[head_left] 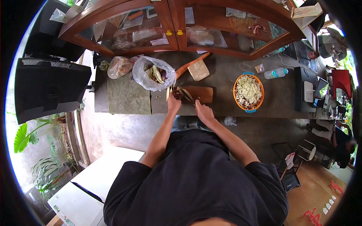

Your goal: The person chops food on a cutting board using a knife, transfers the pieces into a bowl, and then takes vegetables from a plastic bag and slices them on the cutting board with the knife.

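My right hand (pixel 204 112) is closed round the handle of a knife (pixel 186 93), whose blade slants up and left toward my other hand. My left hand (pixel 174 103) is closed at the left end of a brown wooden cutting board (pixel 203 94). Its fingers are at a small dark piece beside the blade, too small to name. A pale strip (pixel 168 92) lies by those fingers. Just beyond stands an open clear plastic bag (pixel 141 77) with leafy scraps (pixel 156 74) inside.
An orange colander (pixel 235 98) heaped with chopped pale pieces (pixel 247 90) stands right, near a water bottle (pixel 276 73). A square block (pixel 198 70) lies behind the board. A glass-door cabinet (pixel 179 45) overhangs the counter's back. Another person (pixel 342 145) is far right.
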`<control>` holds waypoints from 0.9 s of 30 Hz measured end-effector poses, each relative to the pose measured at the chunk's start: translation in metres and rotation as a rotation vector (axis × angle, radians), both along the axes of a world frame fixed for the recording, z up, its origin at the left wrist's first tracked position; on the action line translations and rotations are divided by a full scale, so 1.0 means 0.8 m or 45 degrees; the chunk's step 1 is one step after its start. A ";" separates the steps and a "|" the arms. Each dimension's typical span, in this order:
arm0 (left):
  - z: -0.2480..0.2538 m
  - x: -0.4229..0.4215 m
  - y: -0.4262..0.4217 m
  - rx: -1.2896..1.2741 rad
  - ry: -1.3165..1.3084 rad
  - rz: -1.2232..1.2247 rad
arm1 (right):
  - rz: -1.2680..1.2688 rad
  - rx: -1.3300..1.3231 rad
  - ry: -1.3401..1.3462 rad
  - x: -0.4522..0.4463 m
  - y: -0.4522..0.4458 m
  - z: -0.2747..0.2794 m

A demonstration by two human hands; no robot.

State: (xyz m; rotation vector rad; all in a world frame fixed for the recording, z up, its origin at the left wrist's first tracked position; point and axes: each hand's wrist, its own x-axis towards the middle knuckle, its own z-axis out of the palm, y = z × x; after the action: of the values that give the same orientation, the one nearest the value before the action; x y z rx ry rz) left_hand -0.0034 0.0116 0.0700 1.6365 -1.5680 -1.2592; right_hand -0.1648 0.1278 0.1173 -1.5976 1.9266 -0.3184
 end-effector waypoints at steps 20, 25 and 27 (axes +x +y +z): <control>0.019 0.004 0.001 -0.026 -0.149 -0.044 | 0.000 -0.061 -0.008 -0.016 0.015 0.003; 0.027 0.002 0.000 0.090 -0.059 -0.037 | 0.057 -0.025 0.025 -0.034 0.028 0.006; 0.029 -0.002 0.002 -0.056 -0.154 -0.078 | 0.040 -0.040 0.022 -0.037 0.029 0.008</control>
State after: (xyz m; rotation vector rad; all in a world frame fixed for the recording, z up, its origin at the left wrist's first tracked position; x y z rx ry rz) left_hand -0.0048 0.0133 0.0928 1.6758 -1.7183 -1.1667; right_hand -0.1943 0.1512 0.1234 -1.6545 1.9162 -0.3243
